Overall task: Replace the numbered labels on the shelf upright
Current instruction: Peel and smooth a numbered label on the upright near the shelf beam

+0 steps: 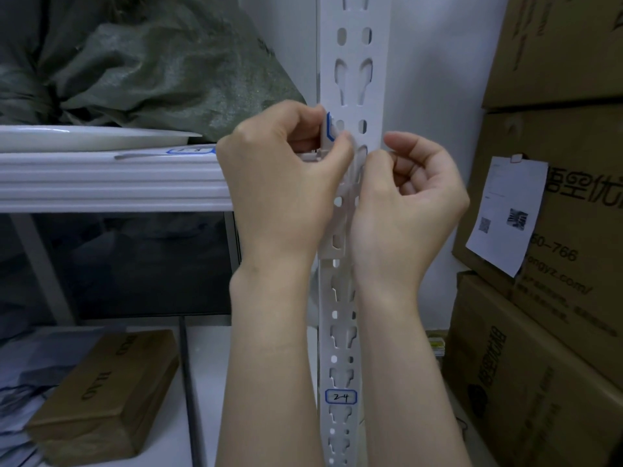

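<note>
Label (329,128) pinched by left hand (286,173) against white upright (354,79).

A blue-bordered label (340,396) low on the white upright (354,79) reads "2-4". The stacked cartons (573,251) at the right edge carry "50-766" and "ongyz.com/", partly cut off, plus Chinese characters. Print on the shelf-beam label (191,150) and the paper slip (505,214) is too blurred to read.

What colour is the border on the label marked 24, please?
Blue, around a white label with dark handwriting; seen in the head view, low on the upright.
</note>
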Demonstrator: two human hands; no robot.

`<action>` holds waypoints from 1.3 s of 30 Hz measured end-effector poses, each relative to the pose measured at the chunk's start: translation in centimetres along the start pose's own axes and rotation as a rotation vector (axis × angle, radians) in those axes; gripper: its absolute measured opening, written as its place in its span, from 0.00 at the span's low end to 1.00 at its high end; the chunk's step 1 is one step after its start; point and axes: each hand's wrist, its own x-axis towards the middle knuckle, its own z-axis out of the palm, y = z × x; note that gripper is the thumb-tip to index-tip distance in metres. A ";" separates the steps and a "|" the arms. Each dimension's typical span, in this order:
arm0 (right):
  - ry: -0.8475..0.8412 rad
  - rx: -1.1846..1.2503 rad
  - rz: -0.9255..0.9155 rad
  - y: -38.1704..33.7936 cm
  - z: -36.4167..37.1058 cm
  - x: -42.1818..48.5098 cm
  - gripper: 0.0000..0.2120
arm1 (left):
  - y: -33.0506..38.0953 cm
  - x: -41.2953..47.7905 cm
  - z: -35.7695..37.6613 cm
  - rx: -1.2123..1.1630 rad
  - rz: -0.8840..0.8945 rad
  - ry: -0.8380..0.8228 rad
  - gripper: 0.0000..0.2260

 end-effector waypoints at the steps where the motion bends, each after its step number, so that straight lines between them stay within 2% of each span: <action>1: 0.000 0.001 0.000 0.0 0.0 0.0 0.08 | 0.0 0.0 0.0 0.001 0.000 0.006 0.06; 9: -0.002 0.002 0.009 -0.1 0.0 0.0 0.08 | 0.0 -0.2 0.2 -0.015 -0.002 0.035 0.05; 15: -0.001 -0.001 0.014 -0.2 0.1 0.0 0.07 | -0.1 0.3 -0.4 -0.062 -0.056 -0.047 0.08; 36: 0.014 0.002 0.013 -0.2 0.1 -0.1 0.08 | -0.1 -0.2 0.3 -0.007 -0.006 0.068 0.04; 39: 0.020 0.002 0.016 -0.1 0.2 -0.1 0.08 | 0.1 0.0 -0.2 -0.020 -0.035 0.003 0.07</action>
